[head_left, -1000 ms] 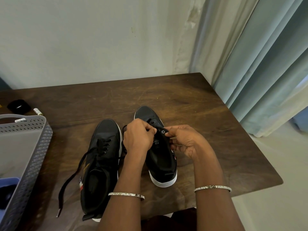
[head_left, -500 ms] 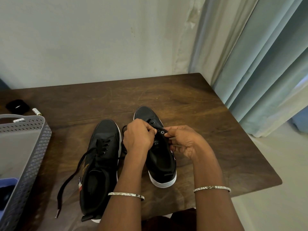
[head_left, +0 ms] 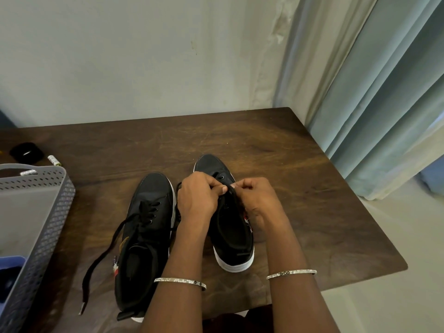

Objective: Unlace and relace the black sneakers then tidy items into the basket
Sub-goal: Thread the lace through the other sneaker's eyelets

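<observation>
Now left hand [head_left: 199, 199] and right hand [head_left: 259, 200], fingertips touching, pinch the lace [head_left: 236, 195] atop the right sneaker [head_left: 234, 239].

Table [head_left: 300, 188] against far wall [head_left: 144, 56], curtain [head_left: 384, 104] to the right. Sneakers mid-table, toes far: L sneaker [head_left: 146, 227] nearer, R sneaker [head_left: 234, 241] just beside it on the right. Lace [head_left: 105, 251] trails left & near from L sneaker. Basket [head_left: 60, 195] at left edge; round thing [head_left: 26, 152] & small tube [head_left: 54, 160] behind it. Left hand [head_left: 199, 195] & right hand [head_left: 260, 200] meet on R sneaker's far half.
</observation>
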Tool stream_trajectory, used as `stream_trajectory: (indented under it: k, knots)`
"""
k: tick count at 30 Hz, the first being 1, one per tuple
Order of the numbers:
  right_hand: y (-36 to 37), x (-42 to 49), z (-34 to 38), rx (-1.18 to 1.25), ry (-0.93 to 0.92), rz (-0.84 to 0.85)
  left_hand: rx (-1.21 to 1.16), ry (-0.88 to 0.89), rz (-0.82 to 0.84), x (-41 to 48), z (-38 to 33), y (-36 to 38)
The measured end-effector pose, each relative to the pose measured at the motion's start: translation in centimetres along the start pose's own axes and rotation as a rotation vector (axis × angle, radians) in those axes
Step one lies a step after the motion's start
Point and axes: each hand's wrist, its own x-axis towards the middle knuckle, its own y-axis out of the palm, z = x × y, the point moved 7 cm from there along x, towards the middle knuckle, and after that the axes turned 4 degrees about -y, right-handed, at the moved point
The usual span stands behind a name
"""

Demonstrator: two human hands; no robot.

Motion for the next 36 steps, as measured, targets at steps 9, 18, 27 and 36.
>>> stream_trajectory:
  k: [9,18,27,36]
  knots:
    - [-0.5,0.0,-0.1,0.033,0.057,0.009,0.007,-0.077,0.223,0.0,2.0,-1.4]
    - [-2.9,-2.1,4.4,1.154,-0.112,0.125,0.177,-0.224,0.234,-0.2,3.5,-0.8]
    - [-0.9,-0.9,3.1,-0.464,-0.353,0.085,0.164,-0.221,0.253,0.0,3.8,-0.9]
    - [-2.8,-2.4,5.5,0.683,-0.318,0.149,0.093,-0.227,0.309,0.1,3.8,-0.9]
